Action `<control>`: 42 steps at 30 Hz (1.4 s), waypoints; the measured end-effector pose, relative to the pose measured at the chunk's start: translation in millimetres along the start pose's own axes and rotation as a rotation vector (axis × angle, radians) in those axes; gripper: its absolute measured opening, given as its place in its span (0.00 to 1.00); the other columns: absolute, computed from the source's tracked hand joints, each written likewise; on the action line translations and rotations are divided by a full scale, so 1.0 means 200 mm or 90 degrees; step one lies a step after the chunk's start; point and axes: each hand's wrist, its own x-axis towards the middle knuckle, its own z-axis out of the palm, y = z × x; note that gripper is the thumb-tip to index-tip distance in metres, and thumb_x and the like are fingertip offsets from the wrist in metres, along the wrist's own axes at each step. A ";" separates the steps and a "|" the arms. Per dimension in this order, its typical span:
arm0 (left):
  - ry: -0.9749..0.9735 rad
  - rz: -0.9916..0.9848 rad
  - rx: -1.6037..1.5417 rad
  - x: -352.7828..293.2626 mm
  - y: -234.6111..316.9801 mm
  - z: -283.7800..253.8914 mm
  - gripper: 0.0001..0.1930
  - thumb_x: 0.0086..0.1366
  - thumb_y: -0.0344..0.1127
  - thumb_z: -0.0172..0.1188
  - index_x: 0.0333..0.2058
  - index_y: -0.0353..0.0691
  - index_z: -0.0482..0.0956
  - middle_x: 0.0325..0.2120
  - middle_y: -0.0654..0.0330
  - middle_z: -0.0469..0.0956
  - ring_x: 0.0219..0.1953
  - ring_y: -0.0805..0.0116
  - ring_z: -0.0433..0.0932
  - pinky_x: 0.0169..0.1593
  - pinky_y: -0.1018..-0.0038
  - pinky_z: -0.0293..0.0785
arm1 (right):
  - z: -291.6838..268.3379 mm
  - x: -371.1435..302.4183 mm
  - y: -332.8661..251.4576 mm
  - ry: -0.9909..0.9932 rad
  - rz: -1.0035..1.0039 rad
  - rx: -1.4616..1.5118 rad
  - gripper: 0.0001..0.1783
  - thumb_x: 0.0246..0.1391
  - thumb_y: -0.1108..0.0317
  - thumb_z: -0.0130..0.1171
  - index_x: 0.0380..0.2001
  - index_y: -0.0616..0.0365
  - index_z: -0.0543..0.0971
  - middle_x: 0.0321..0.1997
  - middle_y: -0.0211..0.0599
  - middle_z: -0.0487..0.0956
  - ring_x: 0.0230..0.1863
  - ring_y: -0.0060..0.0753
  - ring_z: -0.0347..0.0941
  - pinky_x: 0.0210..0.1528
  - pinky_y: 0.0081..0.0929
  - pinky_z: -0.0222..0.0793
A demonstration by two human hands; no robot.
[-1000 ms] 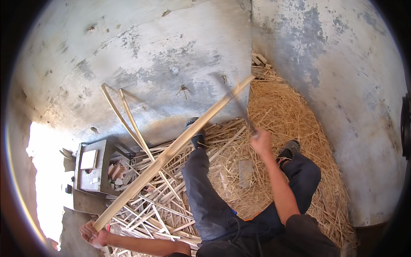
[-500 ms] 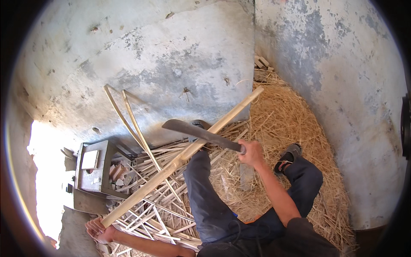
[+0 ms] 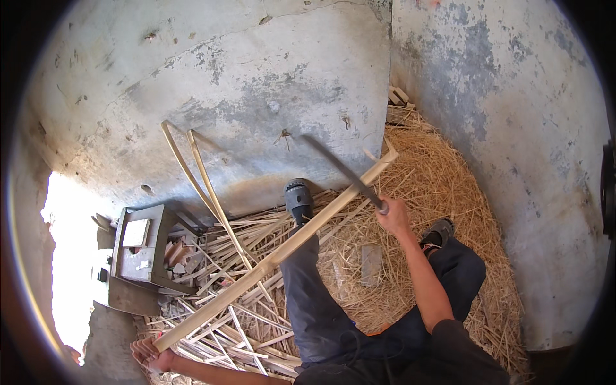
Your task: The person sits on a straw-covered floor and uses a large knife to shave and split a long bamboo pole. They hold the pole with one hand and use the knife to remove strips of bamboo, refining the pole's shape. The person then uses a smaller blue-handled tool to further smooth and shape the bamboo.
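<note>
Head view: the left hand [image 3: 153,357] grips the near end of a long pale strip [image 3: 276,253], low at the left, probably so that it can steady the strip well away from the knife [image 3: 346,172]. The right hand [image 3: 393,215] is closed round the knife's handle, leaving the dark blade free to angle across the strip's far end; whether they touch cannot be told. A thin curl stands up at that far end. The strip slants over the left leg [image 3: 301,276], which may prop it, though contact is unclear. Beyond, bent slats [image 3: 234,239] stand up near the wall [image 3: 321,64], seemingly leaning there. Loose strips [image 3: 240,333] lie heaped at the left, shavings [image 3: 449,167] at the right, and a box [image 3: 142,256] stands past the heap.
</note>
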 end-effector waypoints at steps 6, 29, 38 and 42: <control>0.037 0.039 -0.006 0.06 0.11 -0.02 0.14 0.69 0.28 0.48 0.24 0.48 0.58 0.15 0.70 0.50 0.11 0.80 0.45 0.14 0.82 0.46 | -0.01 0.04 0.15 0.066 0.010 0.028 0.15 0.48 0.69 0.65 0.39 0.65 0.83 0.22 0.48 0.79 0.23 0.43 0.74 0.30 0.37 0.69; -0.051 -0.063 0.080 0.10 -0.75 0.32 0.17 0.72 0.31 0.48 0.23 0.50 0.58 0.12 0.71 0.51 0.10 0.81 0.46 0.13 0.81 0.46 | -0.04 -0.13 -0.29 0.010 0.411 0.672 0.23 0.63 0.56 0.66 0.51 0.65 0.77 0.14 0.18 0.59 0.11 0.13 0.54 0.12 0.19 0.49; 0.072 -0.040 0.031 -0.03 -0.87 0.29 0.17 0.72 0.32 0.47 0.21 0.49 0.56 0.13 0.71 0.49 0.10 0.79 0.46 0.13 0.79 0.46 | 0.07 -0.20 -0.41 0.235 0.362 0.710 0.29 0.62 0.58 0.68 0.59 0.60 0.68 0.20 0.21 0.64 0.13 0.14 0.56 0.14 0.18 0.53; 0.110 -0.074 -0.040 -0.06 -0.88 0.20 0.18 0.71 0.31 0.48 0.21 0.49 0.55 0.13 0.70 0.49 0.12 0.77 0.46 0.14 0.78 0.45 | 0.04 -0.17 -0.42 0.307 0.368 0.772 0.27 0.62 0.60 0.68 0.57 0.59 0.69 0.19 0.19 0.64 0.13 0.13 0.56 0.14 0.18 0.53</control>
